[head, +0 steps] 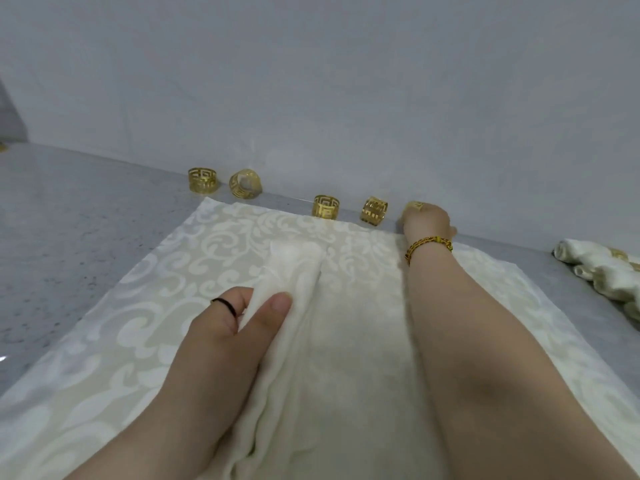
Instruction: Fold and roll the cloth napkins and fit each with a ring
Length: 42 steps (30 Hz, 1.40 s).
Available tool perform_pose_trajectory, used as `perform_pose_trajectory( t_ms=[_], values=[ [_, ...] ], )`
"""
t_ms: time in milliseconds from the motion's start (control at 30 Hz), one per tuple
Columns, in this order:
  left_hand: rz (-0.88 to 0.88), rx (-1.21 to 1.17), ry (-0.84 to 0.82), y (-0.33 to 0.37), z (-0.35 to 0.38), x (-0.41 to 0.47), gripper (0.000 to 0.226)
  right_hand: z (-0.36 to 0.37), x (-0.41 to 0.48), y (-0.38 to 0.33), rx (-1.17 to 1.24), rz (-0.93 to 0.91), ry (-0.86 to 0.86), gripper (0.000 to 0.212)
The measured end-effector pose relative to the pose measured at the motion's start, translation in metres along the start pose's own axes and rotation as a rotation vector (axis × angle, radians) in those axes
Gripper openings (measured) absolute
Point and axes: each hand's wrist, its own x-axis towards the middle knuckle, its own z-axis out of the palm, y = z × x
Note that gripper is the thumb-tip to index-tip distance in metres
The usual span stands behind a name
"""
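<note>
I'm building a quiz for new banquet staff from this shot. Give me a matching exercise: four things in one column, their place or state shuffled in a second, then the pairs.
1. rolled napkin
2. rightmost gold ring
3. finished napkins
4. second ring from the left

A. tipped on its side, opening toward the camera
B. held in the grip of the left hand
C. lying at the far right, one ring showing
D. partly covered by the right hand

Pairs: 1-B, 2-D, 3-C, 4-A
</note>
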Motion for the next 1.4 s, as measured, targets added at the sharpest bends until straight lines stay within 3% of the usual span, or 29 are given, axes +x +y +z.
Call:
perform_pose_trajectory(
  t_ms=[133, 267, 367, 500, 600, 667, 800, 900, 967, 1033, 1133, 1233, 1400],
  values=[
    [-0.037, -0.03, 0.01, 0.004, 0.001, -0.004, 0.014, -0.047, -0.044, -0.002, -0.045, -0.198, -0.041, 0.029],
    [-0.008, 0.027, 0.014, 0.01, 0.004, -0.01, 0.015, -0.106, -0.113, 0.007, 0.035, -0.375, -0.321, 0.036],
    [0.035, 0.119, -0.018, 0.015, 0.005, -0.018, 0.023, -0.148, -0.172, 0.02, -0.321, -0.581, -0.511, 0.016],
    [0.087, 0.218, -0.09, 0.026, 0.004, -0.029, 0.033, -0.179, -0.23, 0.039, -0.548, -0.741, -0.521, 0.012],
    [0.165, 0.262, -0.148, 0.035, 0.003, -0.046, 0.01, -0.191, -0.259, 0.055, -0.499, -0.705, -0.579, 0.008],
    [0.234, 0.341, -0.19, 0.042, 0.003, -0.056, 0.01, -0.195, -0.27, 0.063, -0.362, -0.64, -0.577, 0.01],
    [0.316, 0.443, -0.296, 0.058, 0.004, -0.073, 0.012, -0.195, -0.271, 0.072, -0.043, -0.483, -0.453, 0.031],
    [0.346, 0.536, -0.322, 0.06, 0.008, -0.079, 0.005, -0.187, -0.272, 0.079, -0.057, -0.404, -0.491, 0.06],
    [0.354, 0.601, -0.319, 0.054, 0.013, -0.082, 0.017, -0.18, -0.276, 0.082, -0.076, -0.396, -0.5, 0.066],
    [0.342, 0.66, -0.329, 0.046, 0.016, -0.085, 0.025, -0.174, -0.277, 0.083, -0.039, -0.393, -0.512, 0.063],
    [0.36, 0.678, -0.352, 0.043, 0.016, -0.084, 0.006, -0.168, -0.273, 0.085, 0.017, -0.413, -0.496, 0.052],
    [0.402, 0.634, -0.358, 0.043, 0.015, -0.086, 0.009, -0.173, -0.268, 0.087, 0.184, -0.335, -0.433, 0.039],
    [0.453, 0.532, -0.36, 0.041, 0.018, -0.095, 0.01, -0.189, -0.257, 0.087, 0.937, -0.037, -0.527, 0.031]
  ],
)
